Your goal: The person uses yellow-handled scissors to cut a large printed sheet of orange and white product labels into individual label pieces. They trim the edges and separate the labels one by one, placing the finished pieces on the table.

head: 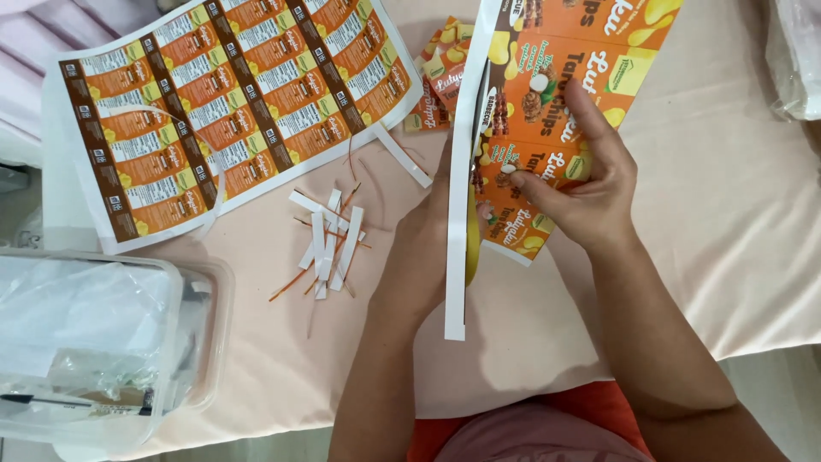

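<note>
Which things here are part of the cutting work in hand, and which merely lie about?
In use:
- printed label sheet, held by the right hand
- yellow-handled scissors in the left hand
- white margin strip hanging off the sheet

Lying about:
- second uncut label sheet
- pile of paper offcuts
- cut labels
- clear plastic box

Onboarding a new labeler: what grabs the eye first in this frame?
The orange label sheet at top centre, pinched by the right hand while the left hand cuts a white strip off its left edge. Next, the uncut sheet lying flat at top left, and the scraps piled mid-table.
</note>
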